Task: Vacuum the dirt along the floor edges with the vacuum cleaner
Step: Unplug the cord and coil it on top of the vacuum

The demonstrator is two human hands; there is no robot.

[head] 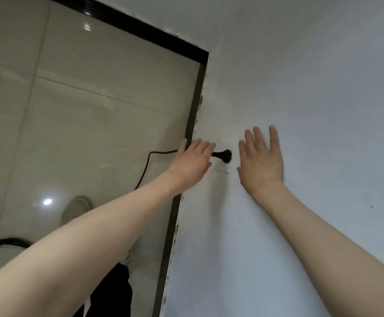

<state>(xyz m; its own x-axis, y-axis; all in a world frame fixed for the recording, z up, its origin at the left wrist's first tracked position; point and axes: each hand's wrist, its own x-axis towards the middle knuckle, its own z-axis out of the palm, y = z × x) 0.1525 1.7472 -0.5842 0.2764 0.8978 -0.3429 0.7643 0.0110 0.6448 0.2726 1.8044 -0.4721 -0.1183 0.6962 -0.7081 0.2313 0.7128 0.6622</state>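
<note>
Black plug (226,156) pushed into a white wall socket (223,167), low on the white wall (301,76). Black cord (148,161) running from the plug to the left, then dropping down toward the shiny tiled floor (83,99). Probably the vacuum cleaner's cord, plugged in to give it power.

Left hand (192,164) just beside the plug, over the cord. Fingers (203,147) straight and close together, holding nothing. Cannot tell if touching the cord or just above it. Maybe there to check the plug or to let go of it.

Right hand (262,159) flat against the wall, just right of the socket. Fingers (273,138) spread wide, holding nothing. Likely pressed there to stay steady while bending low.

Vacuum cleaner itself not in view. Only a dark curved hose or cable (1,244) at the bottom left, maybe part of it.

Black strip (184,156) along the bottom of the wall, where floor meets wall. Little specks and rough bits along that edge, the sort of spot for vacuuming. 1 pale shoe (76,209) on the floor below the left arm.

Looks like the getting-ready step. No cleaning of the edges begun yet, by the look of things.
</note>
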